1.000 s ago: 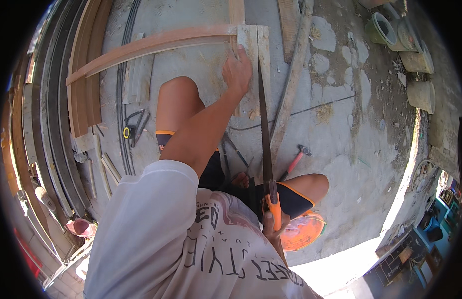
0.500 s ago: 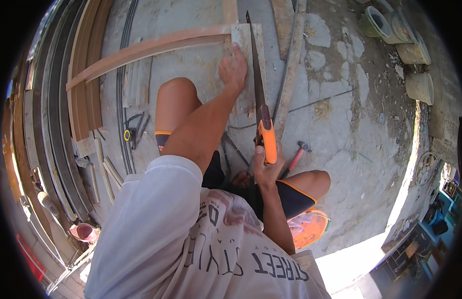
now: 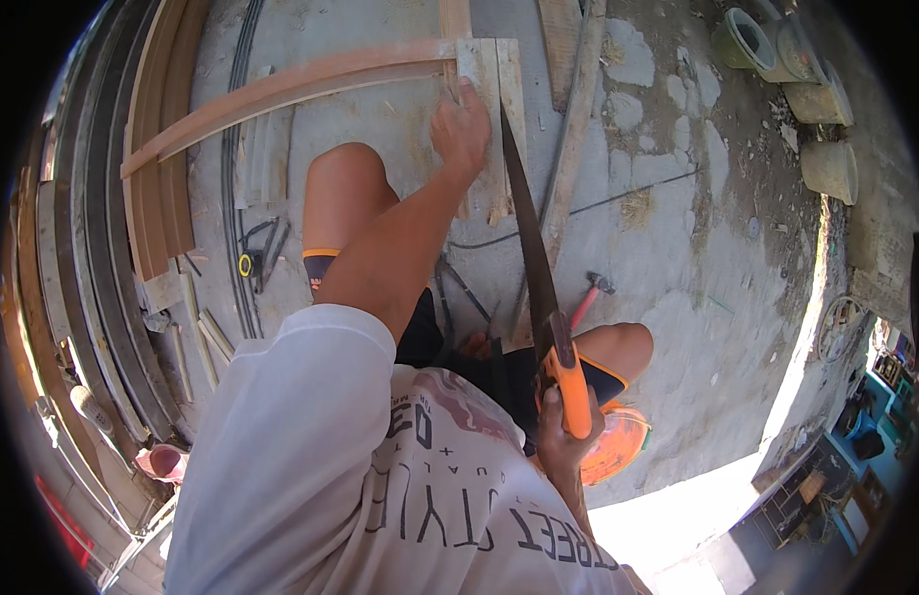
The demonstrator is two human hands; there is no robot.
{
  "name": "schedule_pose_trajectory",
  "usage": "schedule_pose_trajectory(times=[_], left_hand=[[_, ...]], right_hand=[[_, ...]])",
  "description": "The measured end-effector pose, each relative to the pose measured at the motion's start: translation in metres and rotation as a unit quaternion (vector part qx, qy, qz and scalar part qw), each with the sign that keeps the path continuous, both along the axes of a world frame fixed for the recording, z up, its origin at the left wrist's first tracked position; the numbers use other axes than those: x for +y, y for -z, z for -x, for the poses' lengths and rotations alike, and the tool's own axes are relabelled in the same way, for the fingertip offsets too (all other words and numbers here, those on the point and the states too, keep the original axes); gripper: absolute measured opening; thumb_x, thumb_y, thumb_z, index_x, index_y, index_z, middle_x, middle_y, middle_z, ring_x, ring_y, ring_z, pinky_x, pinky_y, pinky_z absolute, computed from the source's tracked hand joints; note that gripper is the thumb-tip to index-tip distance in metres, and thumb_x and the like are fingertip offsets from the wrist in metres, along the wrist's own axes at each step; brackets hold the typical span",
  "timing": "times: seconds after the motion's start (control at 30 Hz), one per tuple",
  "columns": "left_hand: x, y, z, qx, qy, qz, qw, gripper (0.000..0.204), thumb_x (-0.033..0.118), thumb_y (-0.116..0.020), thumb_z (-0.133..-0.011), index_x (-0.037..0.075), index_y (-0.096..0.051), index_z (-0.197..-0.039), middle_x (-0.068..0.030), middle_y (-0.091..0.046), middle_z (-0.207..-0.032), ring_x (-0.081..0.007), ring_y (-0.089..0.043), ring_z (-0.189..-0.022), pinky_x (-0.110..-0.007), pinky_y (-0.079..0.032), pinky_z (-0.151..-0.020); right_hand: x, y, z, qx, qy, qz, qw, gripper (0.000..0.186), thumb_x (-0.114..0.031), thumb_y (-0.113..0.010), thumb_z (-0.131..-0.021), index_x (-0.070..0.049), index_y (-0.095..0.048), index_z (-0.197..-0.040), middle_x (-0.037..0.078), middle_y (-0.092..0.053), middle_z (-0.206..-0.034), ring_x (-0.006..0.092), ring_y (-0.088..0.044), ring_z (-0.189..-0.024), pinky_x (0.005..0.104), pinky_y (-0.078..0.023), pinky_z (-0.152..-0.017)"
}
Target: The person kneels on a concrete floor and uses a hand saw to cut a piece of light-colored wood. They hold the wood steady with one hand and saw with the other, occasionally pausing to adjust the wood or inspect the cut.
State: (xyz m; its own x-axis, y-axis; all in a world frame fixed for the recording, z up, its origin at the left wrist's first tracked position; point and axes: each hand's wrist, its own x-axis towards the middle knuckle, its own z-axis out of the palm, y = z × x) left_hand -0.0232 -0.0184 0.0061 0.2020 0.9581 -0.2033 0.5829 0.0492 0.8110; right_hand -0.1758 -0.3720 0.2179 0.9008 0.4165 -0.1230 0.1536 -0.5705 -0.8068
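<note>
My right hand (image 3: 566, 436) is wrapped round the orange handle of a hand saw (image 3: 531, 233), low and close to my right thigh. The long dark blade slants up and left. Its far end meets a pale wooden board (image 3: 479, 61) at a narrow slit running along the board. My left hand (image 3: 461, 131) grips that board's left edge, where it meets a long reddish wooden bar (image 3: 301, 87). The left fingers are closed on the wood, partly hidden beneath the hand.
Behind my right knee lies a red-handled hammer (image 3: 590, 297); an orange basin (image 3: 618, 446) stands beside my thigh. Long timbers (image 3: 162, 129) and dark metal bars line the left. A yellow-and-black tape measure (image 3: 247, 265) rests on the concrete floor. Buckets (image 3: 745, 42) stand at far right.
My right hand has drawn the saw back toward my body and slightly right, so its tip has come down along the slit. My left hand still grips the board.
</note>
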Motion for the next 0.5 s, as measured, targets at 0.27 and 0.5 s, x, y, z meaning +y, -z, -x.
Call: schedule_pose_trajectory(times=[0.27,0.5], left_hand=[[0.007,-0.001,0.005,0.037,0.003,0.059,0.998,0.074,0.056,-0.040,-0.108,-0.006,-0.060,-0.142,-0.0356,-0.068,-0.127,-0.0534,-0.064,-0.121,-0.056,-0.047,-0.108],[0.004,-0.011,0.002,0.038,0.000,0.047,0.998,0.076,0.056,-0.040,-0.108,-0.009,-0.059,-0.142,-0.0368,-0.067,-0.127,-0.0542,-0.063,-0.121,-0.056,-0.047,-0.108]], right_hand=[[0.122,0.052,-0.071,0.096,-0.010,-0.069,0.993,0.021,-0.017,-0.071,-0.102,0.003,-0.068,-0.104,0.003,-0.062,-0.074,0.0086,-0.053,-0.066,0.0299,-0.046,-0.061],[-0.042,-0.026,0.035,0.039,0.019,0.065,0.997,0.022,-0.012,-0.072,-0.097,0.006,-0.070,-0.109,0.010,-0.071,-0.078,0.0177,-0.071,-0.070,0.0312,-0.054,-0.065]])
